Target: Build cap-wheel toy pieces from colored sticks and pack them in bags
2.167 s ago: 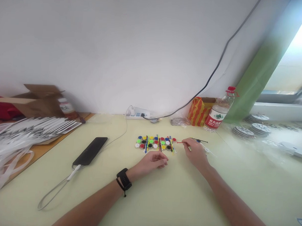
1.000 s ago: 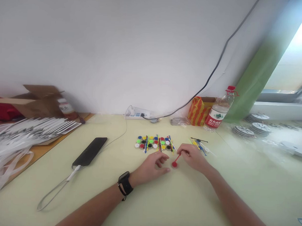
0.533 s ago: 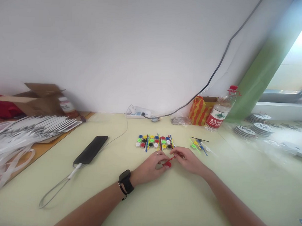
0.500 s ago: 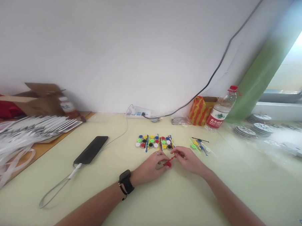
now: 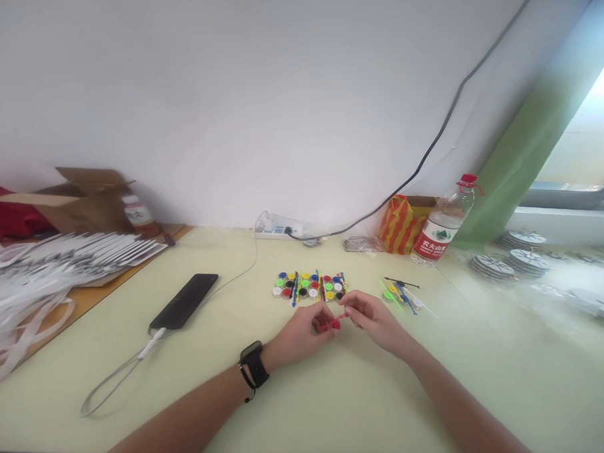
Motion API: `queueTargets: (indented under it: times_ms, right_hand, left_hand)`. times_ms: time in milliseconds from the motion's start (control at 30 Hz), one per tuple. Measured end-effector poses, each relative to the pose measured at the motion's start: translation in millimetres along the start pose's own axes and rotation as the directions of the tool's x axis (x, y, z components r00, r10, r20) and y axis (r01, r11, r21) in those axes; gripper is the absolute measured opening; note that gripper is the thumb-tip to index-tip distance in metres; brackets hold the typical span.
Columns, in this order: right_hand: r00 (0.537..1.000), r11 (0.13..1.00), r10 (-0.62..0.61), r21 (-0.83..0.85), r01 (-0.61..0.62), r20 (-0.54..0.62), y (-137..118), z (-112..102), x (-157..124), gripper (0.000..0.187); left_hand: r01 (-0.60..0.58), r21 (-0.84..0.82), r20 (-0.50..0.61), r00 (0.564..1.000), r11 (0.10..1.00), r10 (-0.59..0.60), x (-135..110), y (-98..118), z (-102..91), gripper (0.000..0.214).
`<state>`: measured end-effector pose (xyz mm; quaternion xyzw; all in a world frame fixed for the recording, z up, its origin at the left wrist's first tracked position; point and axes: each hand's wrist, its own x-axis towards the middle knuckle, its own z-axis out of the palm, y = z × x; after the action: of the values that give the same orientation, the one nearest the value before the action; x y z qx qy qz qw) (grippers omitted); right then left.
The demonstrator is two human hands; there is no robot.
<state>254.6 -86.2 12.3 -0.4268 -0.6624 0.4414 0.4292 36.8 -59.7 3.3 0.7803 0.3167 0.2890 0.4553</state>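
My left hand [image 5: 305, 331], with a black watch on its wrist, pinches a small round red plastic disc [image 5: 335, 325] between thumb and fingers. Facing it, my right hand [image 5: 372, 320] is closed on one end of a thin red plastic arrow [image 5: 344, 316], whose other end meets the disc. Whether the two are joined I cannot tell. Just beyond my hands lie rows of coloured discs [image 5: 305, 284] with coloured arrows between them. More loose arrows [image 5: 402, 294] and a few discs lie past my right hand.
A black phone [image 5: 184, 301] on a white cable lies to the left. Behind stand a power strip [image 5: 279, 227], a striped bag [image 5: 401, 224] and a large water bottle [image 5: 441, 222]. Stacked white discs [image 5: 528, 260] are far right; packed white items [image 5: 90, 261] and a cardboard box [image 5: 90, 194] are left.
My left fingers have lifted the red disc slightly and tilted it. My right hand has shifted a little left with the red arrow.
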Motion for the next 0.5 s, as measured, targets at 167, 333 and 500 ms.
queueTargets:
  times_ms: [167,333,500]
  right_hand:
    - [1.0,1.0,0.003,0.014,-0.003,0.027,-2.2,13.6,-1.0,0.029]
    - [1.0,0.995,-0.016,-0.097,0.014,-0.02,1.9,12.3,0.1,0.024]
    - [0.998,0.982,-0.063,-0.183,0.056,-0.028,3.4,12.0,-1.2,0.021]
  left_hand:
    - [-0.008,-0.23,-0.004,1.0,0.973,0.007,3.5,-0.1,-0.1,0.031]
    - [0.037,-0.308,-0.015,0.999,0.951,-0.044,5.9,-1.8,-0.4,0.034]
    - [0.054,-0.35,-0.007,0.998,0.935,-0.06,5.9,-3.8,-2.1,0.034]
